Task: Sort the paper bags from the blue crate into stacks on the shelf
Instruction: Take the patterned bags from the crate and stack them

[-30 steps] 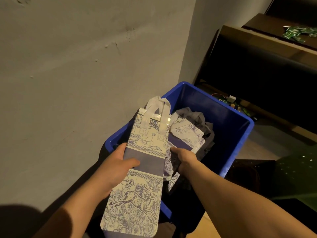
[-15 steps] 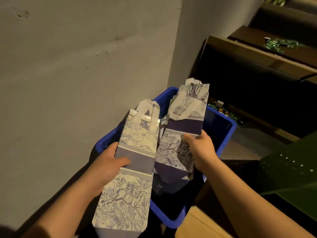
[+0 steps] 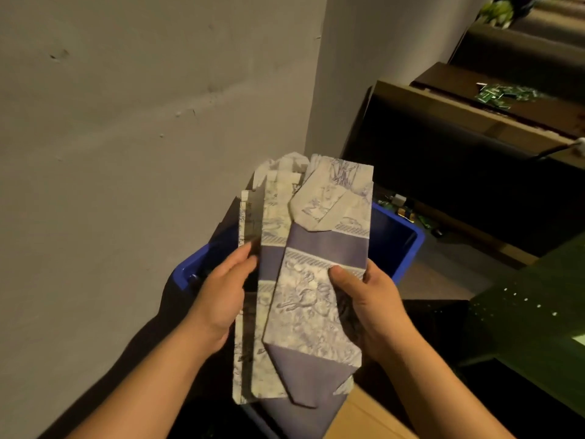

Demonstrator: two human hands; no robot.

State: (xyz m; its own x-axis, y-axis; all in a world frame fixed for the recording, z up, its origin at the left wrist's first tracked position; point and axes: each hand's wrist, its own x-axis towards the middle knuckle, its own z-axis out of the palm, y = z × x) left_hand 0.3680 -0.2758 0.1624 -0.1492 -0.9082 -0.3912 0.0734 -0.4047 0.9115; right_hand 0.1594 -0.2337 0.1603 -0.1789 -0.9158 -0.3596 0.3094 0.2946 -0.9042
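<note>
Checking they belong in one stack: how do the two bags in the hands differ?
The front bag shows its folded purple bottom flap; the rear bag shows none. The front bag overlaps the rear one, tilted right. The right hand pinches the front, the left hand the rear. Both share the blue-and-cream print.

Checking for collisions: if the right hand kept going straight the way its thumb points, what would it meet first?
The right hand points leftward across the bags it grips, so it would probably meet the left hand first, which holds the same bundle from the other side. Depth is unclear from one view.
</note>
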